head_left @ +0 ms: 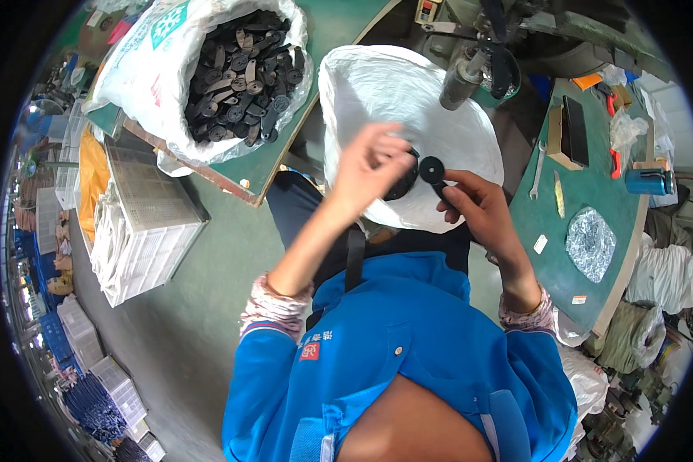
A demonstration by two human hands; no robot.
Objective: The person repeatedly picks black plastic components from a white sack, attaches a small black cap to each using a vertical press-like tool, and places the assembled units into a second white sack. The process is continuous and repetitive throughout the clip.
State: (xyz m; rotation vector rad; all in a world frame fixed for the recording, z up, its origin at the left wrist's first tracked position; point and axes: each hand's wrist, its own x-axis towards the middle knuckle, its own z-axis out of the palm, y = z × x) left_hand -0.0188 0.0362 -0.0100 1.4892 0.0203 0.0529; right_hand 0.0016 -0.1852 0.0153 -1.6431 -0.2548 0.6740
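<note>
My right hand (476,204) pinches a black plastic part (433,171) with a round, holed head and a short arm. It holds the part over the mouth of a white woven sack (470,131) in front of me. Close to its left is my left hand (376,163), its fingers bent and smeared by motion, so whether they grip anything cannot be made out. More black parts (400,185) lie inside the sack, partly hidden behind my left hand. Another white sack (150,69) at the far left is full of similar black parts (242,85).
A metal machine post (462,81) stands over the sack's far right side. On the green table (547,223) at right lie a wrench (539,169), a yellow cutter (559,194), a blue cylinder (648,182) and a clear plastic bag (590,243). White crates (150,223) stand left.
</note>
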